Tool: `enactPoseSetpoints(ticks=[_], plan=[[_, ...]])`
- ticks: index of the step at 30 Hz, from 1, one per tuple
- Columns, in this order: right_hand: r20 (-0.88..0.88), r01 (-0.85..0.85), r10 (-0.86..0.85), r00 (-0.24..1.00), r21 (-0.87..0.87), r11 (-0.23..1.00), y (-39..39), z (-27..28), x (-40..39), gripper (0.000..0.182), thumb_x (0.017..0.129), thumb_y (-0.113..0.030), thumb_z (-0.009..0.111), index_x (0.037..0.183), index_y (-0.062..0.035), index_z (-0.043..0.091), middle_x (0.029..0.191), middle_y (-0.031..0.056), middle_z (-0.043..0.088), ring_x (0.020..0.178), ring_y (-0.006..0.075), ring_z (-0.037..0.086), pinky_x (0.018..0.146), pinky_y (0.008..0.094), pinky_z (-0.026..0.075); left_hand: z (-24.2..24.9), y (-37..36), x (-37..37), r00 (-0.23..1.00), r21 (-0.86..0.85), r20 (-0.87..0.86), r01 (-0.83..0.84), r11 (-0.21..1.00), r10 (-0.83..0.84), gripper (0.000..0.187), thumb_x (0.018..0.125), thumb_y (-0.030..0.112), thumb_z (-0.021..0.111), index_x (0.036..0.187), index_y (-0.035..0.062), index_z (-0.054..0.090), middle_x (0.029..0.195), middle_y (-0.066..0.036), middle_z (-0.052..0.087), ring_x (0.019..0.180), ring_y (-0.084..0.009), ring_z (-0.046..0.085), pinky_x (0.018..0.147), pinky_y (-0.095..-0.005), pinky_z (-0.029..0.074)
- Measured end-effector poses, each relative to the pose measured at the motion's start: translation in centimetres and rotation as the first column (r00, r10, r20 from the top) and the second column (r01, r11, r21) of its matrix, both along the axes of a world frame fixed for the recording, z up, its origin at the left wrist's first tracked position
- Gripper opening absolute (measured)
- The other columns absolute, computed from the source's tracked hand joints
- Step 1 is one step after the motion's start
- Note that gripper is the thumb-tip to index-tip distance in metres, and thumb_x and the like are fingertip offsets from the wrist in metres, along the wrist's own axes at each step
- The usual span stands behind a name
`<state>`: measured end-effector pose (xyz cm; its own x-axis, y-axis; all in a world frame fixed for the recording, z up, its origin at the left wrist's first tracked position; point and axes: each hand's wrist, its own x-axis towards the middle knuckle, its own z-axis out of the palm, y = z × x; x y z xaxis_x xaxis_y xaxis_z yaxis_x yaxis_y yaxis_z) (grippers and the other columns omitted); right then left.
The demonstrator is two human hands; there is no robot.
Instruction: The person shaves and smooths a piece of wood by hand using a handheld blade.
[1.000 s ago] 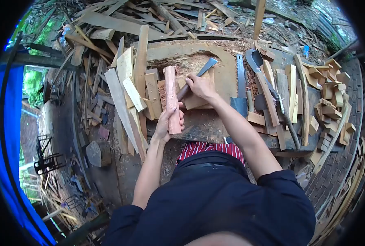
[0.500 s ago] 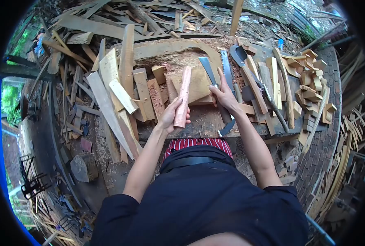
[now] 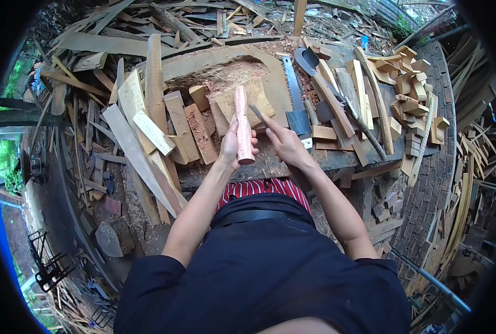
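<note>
A pinkish, roughly rounded wooden piece (image 3: 240, 106) stands out from my left hand (image 3: 237, 143), whose fingers wrap its lower part. Its upper end lies over a pale wooden block (image 3: 262, 100) on the workbench. Just to the right, my right hand (image 3: 286, 143) is closed round a tool with a narrow dark blade (image 3: 256, 113), which points up and left toward the pinkish piece without clearly touching it. Most of the tool's handle is hidden by the hand. A saw (image 3: 292, 83) lies right of the block, with a wide grey blade (image 3: 298, 121) across its lower part.
Long planks (image 3: 142, 158) lean at the bench's left side. Beyond the saw are a curved dark tool (image 3: 306, 60), sticks and boards. Small cut blocks (image 3: 412, 106) are heaped at the far right. A log stump (image 3: 114, 236) stands on the ground at lower left.
My right hand has closed round the narrow-bladed tool and moved left toward the pinkish piece. That piece now stands more upright in my left hand. The view has shifted slightly.
</note>
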<state>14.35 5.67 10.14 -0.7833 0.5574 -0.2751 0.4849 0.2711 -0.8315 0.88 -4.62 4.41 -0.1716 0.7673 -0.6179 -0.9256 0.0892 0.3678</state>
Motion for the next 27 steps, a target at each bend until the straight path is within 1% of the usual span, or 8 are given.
enactPoseSetpoints(ticks=[2, 3, 4, 9, 12, 14, 21, 27], plan=[[0.063, -0.077, 0.074, 0.995, 0.048, 0.996, -0.9, 0.6, 0.0, 0.044, 0.097, -0.019, 0.045, 0.141, -0.0174, 0.040, 0.073, 0.0201, 0.063, 0.055, 0.0247, 0.062, 0.052, 0.0384, 0.051, -0.1, 0.0, -0.2, 0.999, 0.012, 0.022, -0.023, 1.000, 0.023, 0.045, 0.100, 0.050, 0.024, 0.107, 0.0116, 0.048, 0.076, -0.006, 0.053, 0.060, -0.0161, 0.051, 0.041, -0.0301, 0.045], [0.099, -0.124, 0.108, 0.989, 0.175, 0.977, -1.7, 0.9, -0.1, 0.044, 0.095, -0.017, 0.045, 0.139, -0.0127, 0.042, 0.085, 0.0291, 0.063, 0.068, 0.0387, 0.065, 0.063, 0.0466, 0.050, -0.6, -0.1, -0.3, 1.000, 0.011, 0.027, 0.004, 1.000, -0.005, 0.046, 0.100, 0.050, 0.024, 0.107, 0.0120, 0.048, 0.076, -0.006, 0.052, 0.059, -0.0161, 0.051, 0.041, -0.0304, 0.045], [0.146, -0.168, 0.138, 0.980, 0.213, 0.963, -2.4, 1.7, 0.0, 0.045, 0.094, -0.015, 0.045, 0.138, -0.0080, 0.041, 0.084, 0.0312, 0.061, 0.076, 0.0447, 0.062, 0.069, 0.0509, 0.048, -1.0, -0.3, -0.3, 0.999, 0.009, 0.033, 0.032, 0.999, -0.033, 0.046, 0.100, 0.050, 0.023, 0.106, 0.0124, 0.049, 0.076, -0.006, 0.052, 0.059, -0.0161, 0.051, 0.041, -0.0307, 0.044], [0.281, -0.207, 0.114, 0.953, 0.329, 0.922, -1.0, 0.9, -3.0, 0.043, 0.092, -0.012, 0.044, 0.134, -0.0040, 0.042, 0.079, 0.0253, 0.064, 0.074, 0.0432, 0.063, 0.068, 0.0516, 0.049, -0.1, 0.0, 0.1, 0.996, -0.119, -0.063, 0.051, 0.992, -0.058, 0.052, 0.099, 0.054, 0.021, 0.105, 0.0099, 0.049, 0.075, -0.005, 0.051, 0.056, -0.0163, 0.050, 0.040, -0.0308, 0.044], [0.195, -0.138, 0.103, 0.975, 0.178, 0.974, -1.8, 2.9, -3.4, 0.046, 0.090, -0.011, 0.045, 0.135, -0.0034, 0.041, 0.080, 0.0238, 0.065, 0.075, 0.0423, 0.064, 0.069, 0.0515, 0.051, -0.1, 0.2, -0.2, 0.995, -0.097, -0.078, 0.061, 0.993, -0.069, 0.053, 0.099, 0.055, 0.021, 0.104, 0.0104, 0.049, 0.073, -0.005, 0.051, 0.053, -0.0161, 0.051, 0.040, -0.0316, 0.046], [0.260, -0.210, 0.143, 0.955, 0.252, 0.944, -2.9, 3.6, -2.4, 0.047, 0.090, -0.011, 0.045, 0.136, -0.0041, 0.041, 0.082, 0.0226, 0.067, 0.077, 0.0422, 0.064, 0.071, 0.0512, 0.051, -0.1, 0.2, -0.3, 0.990, -0.126, -0.114, 0.065, 0.990, -0.079, 0.053, 0.098, 0.055, 0.021, 0.103, 0.0116, 0.051, 0.069, -0.004, 0.052, 0.051, -0.0164, 0.052, 0.040, -0.0326, 0.047], [0.297, -0.227, 0.138, 0.945, 0.293, 0.929, -1.6, 2.4, -3.8, 0.051, 0.087, -0.009, 0.047, 0.136, -0.0011, 0.038, 0.083, 0.0259, 0.065, 0.077, 0.0434, 0.064, 0.070, 0.0536, 0.049, -1.4, 0.3, -0.1, 0.986, -0.056, -0.124, 0.101, 0.993, -0.107, 0.043, 0.102, 0.043, 0.017, 0.142, 0.0296, 0.025, 0.074, -0.007, 0.054, 0.052, -0.0166, 0.055, 0.040, -0.0316, 0.050], [0.301, -0.209, 0.119, 0.946, 0.289, 0.934, -0.7, 0.6, -3.2, 0.045, 0.090, -0.010, 0.042, 0.135, -0.0011, 0.040, 0.084, 0.0315, 0.061, 0.077, 0.0465, 0.061, 0.070, 0.0551, 0.047, -0.4, -0.1, 0.7, 0.982, -0.117, -0.152, 0.091, 0.989, -0.108, 0.047, 0.102, 0.040, 0.019, 0.148, 0.0325, 0.009, 0.073, -0.007, 0.050, 0.052, -0.0164, 0.052, 0.040, -0.0319, 0.050]])
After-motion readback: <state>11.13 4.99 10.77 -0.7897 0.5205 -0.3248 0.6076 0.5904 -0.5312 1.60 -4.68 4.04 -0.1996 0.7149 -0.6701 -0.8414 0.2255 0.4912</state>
